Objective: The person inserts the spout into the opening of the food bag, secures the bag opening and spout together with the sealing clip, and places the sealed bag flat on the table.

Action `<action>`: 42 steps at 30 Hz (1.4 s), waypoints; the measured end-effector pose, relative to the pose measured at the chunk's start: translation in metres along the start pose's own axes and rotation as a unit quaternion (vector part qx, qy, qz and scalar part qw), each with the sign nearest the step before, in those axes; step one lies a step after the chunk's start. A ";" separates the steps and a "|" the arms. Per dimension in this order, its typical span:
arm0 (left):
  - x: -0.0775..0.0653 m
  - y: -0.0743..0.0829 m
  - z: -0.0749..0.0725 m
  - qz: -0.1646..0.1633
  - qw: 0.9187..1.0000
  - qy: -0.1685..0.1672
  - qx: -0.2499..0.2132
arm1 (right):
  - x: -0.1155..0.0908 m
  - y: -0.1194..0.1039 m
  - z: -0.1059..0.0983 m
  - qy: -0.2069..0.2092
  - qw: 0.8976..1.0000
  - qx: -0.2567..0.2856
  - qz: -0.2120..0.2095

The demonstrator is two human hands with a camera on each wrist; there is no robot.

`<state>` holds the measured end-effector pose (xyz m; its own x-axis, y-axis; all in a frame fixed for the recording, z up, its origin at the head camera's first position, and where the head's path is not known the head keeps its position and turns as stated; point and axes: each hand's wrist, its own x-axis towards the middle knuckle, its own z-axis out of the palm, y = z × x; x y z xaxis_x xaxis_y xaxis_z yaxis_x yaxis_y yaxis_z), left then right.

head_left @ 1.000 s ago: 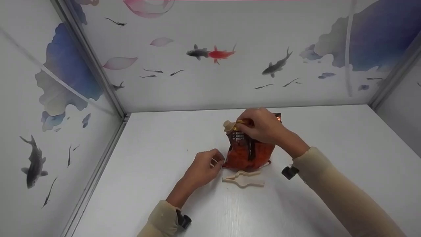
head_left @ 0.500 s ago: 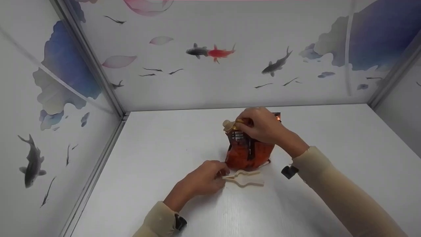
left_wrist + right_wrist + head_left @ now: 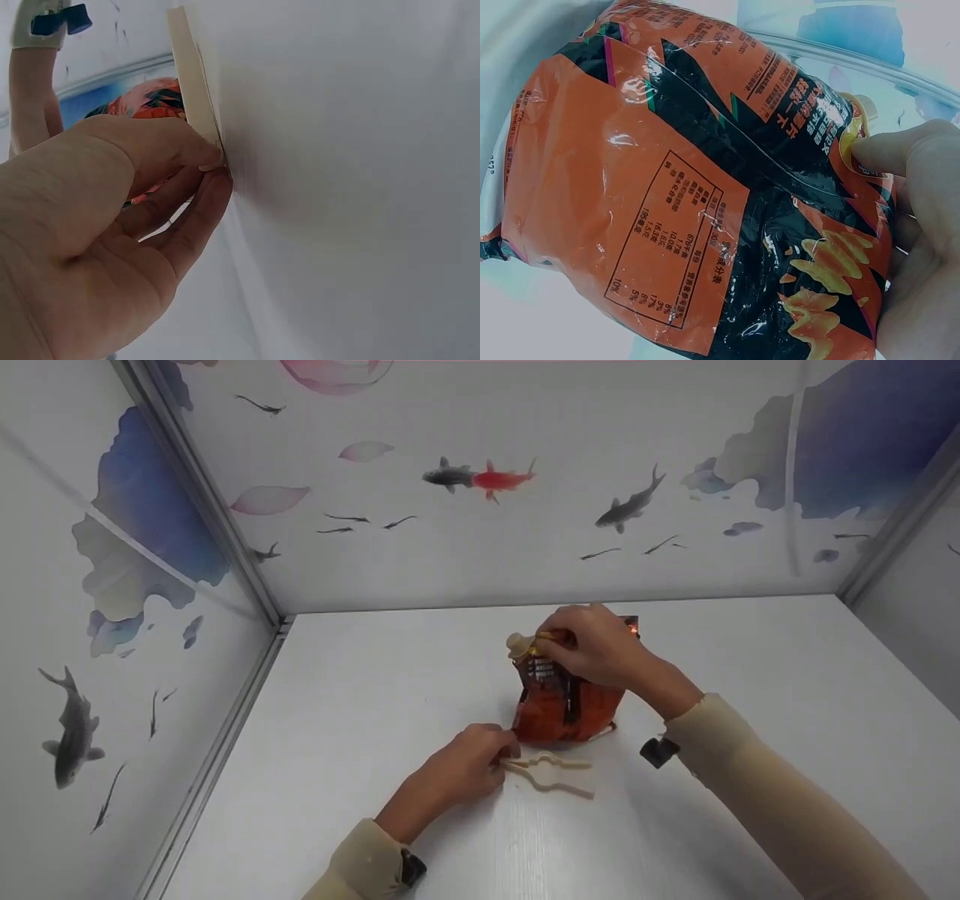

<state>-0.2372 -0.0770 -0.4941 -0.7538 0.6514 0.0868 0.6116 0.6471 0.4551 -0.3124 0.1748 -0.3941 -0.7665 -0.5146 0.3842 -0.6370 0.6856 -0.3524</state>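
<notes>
My right hand (image 3: 592, 643) pinches the top of a shiny orange and black chip bag (image 3: 637, 172), which stands upright on the table. Wavy chips and a nutrition table are printed on it. A small cream cap-like piece (image 3: 517, 643) sits at the bag's upper left corner, beside my right fingertips. In front of the bag lies a flat cream plastic piece (image 3: 551, 774) with two long arms and a rounded bulge. Between thumb and fingers, my left hand (image 3: 469, 761) pinches its narrow left end. In the left wrist view this cream piece (image 3: 191, 71) stretches away beyond my thumb.
The white table (image 3: 337, 675) meets a back wall (image 3: 525, 562) printed with fish and petals. A side wall (image 3: 45, 607) with a metal frame (image 3: 202, 472) rises at the left. Dark wrist cameras sit at both cuffs.
My left hand has moved from beside the bag's lower left corner down to the cream piece and gripped its end. The piece has turned and shifted slightly left. My right hand stays on the bag.
</notes>
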 end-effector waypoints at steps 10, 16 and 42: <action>-0.005 -0.006 -0.004 -0.019 0.999 0.021 -0.024 | 0.000 -0.001 0.000 0.000 1.000 -0.001 0.007; -0.009 -0.008 -0.006 -0.026 0.998 0.038 -0.043 | 0.000 -0.001 0.000 -0.001 1.000 -0.003 0.013; -0.045 -0.037 -0.021 -0.049 0.974 0.089 -0.200 | -0.001 -0.001 0.002 0.000 1.000 0.000 0.008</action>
<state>-0.2314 -0.1384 -0.4959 -0.8560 0.4910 0.1618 0.4180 0.4731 0.7755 -0.3109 0.1741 -0.3957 -0.7762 -0.5037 0.3792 -0.6251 0.6934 -0.3585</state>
